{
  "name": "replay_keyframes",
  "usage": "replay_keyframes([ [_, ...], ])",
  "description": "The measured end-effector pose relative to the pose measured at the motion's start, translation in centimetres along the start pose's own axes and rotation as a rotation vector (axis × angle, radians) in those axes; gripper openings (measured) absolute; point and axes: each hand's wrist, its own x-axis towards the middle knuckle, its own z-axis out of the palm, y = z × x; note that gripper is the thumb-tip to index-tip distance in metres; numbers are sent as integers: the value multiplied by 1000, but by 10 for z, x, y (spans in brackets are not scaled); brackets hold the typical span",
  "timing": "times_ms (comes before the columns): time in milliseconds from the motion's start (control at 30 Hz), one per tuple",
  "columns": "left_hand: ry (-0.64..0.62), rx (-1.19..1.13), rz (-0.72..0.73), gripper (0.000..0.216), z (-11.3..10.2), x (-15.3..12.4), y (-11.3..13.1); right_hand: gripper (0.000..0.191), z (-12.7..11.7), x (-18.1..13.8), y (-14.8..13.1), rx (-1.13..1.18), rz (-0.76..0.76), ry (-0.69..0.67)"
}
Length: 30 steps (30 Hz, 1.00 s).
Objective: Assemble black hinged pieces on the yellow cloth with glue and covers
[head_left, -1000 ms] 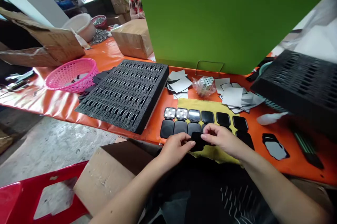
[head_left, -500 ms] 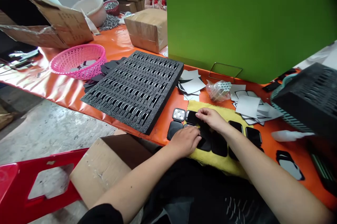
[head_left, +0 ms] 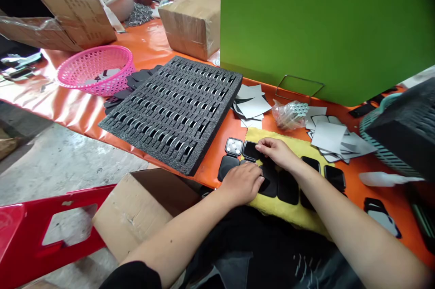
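Small flat black hinged cases lie open on a yellow cloth (head_left: 265,134). One black case (head_left: 250,150) lies between my hands, its glossy upper half showing. My left hand (head_left: 240,183) rests with curled fingers over its lower half, which it mostly hides. At the right edge of the upper half, my right hand (head_left: 277,152) has thumb and forefinger pinched together; I cannot make out what is between them. To the left is another open case (head_left: 234,146) with pale round spots inside. Larger black panels (head_left: 288,187) lie below my right wrist.
A slotted black foam tray (head_left: 170,112) holds rows of thin discs. Beside it stands a pink basket (head_left: 97,69). White sheets (head_left: 253,105), a bagged bundle (head_left: 290,114) and a white bottle (head_left: 380,179) lie around the cloth. A green panel (head_left: 322,26) rises behind; a carton (head_left: 136,216) sits below left.
The camera view has shifted slightly, so the objects sit a little differently in frame. Both hands stay at the same case, with almost no visible movement.
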Motion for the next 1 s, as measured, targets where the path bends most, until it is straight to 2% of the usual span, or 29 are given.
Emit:
replay_keyframes([
  [200, -3, -3, -1, 19, 0, 0, 0, 28, 1, -1, 1, -21, -32, -10],
  [600, -5, -14, -12, 18, -2, 0, 1, 23, 9, 2, -12, -283, 55, 188],
  [1000, -16, -20, -23, 16, -3, 0, 1, 23, 6, 8, -15, -383, 119, 149],
])
